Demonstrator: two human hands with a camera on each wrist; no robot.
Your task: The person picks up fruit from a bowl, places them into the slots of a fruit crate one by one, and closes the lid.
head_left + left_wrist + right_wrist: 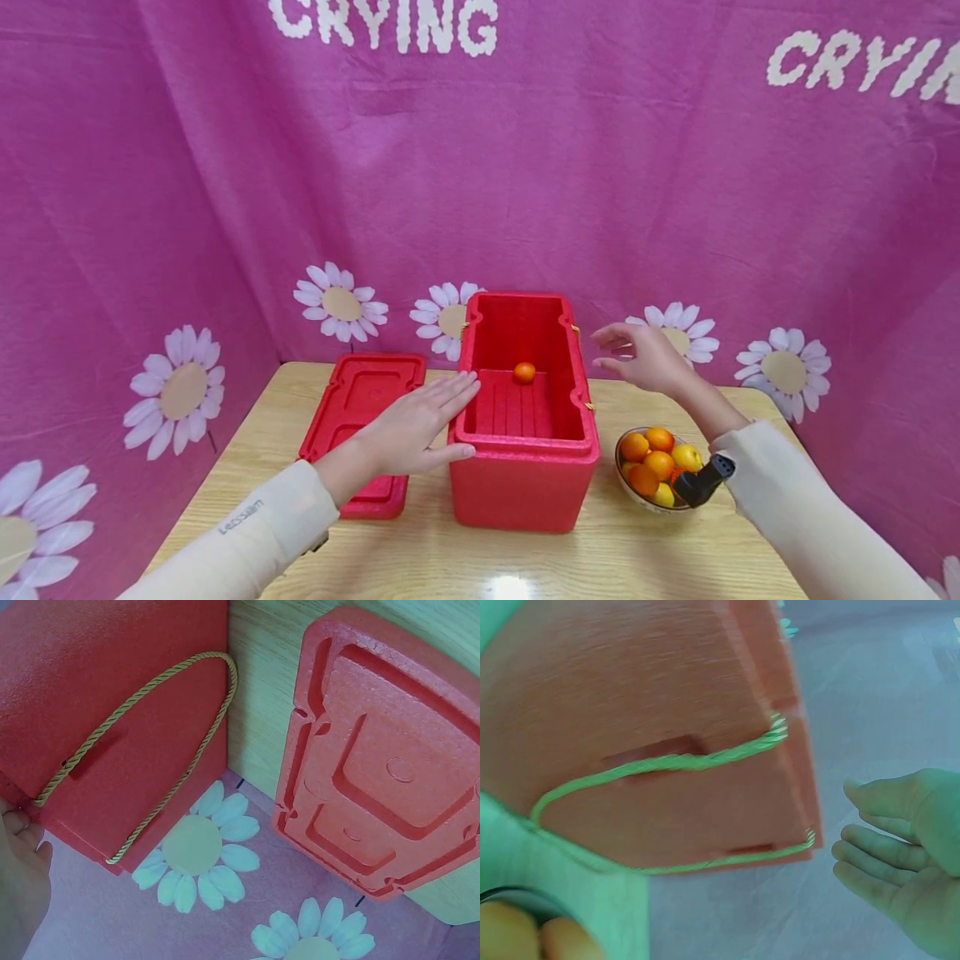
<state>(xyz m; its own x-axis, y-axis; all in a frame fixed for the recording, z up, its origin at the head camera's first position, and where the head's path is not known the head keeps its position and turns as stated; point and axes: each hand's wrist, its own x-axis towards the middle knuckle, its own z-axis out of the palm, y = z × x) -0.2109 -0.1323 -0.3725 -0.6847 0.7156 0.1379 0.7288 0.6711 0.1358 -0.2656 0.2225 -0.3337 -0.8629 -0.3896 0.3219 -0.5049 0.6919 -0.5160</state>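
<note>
A red foam box [517, 492] stands uncovered on the table, and a single orange fruit [524, 372] lies on its ribbed floor. My left hand [423, 421] rests with fingers extended at the box's left rim. To the right of the box, my right hand [637, 357] is in the air, fingers loosely bent and nothing between them; the right wrist view shows it apart from the box wall. Below that forearm sits a patterned bowl [637, 497] holding several oranges [660, 465] and yellow fruits [686, 457].
The red lid [371, 392] lies on the table left of the box, partly behind my left arm. Gold rope handles [142, 694] hang on the box's sides. A pink daisy-printed curtain [525, 167] closes off the back and sides of the wooden table [420, 558].
</note>
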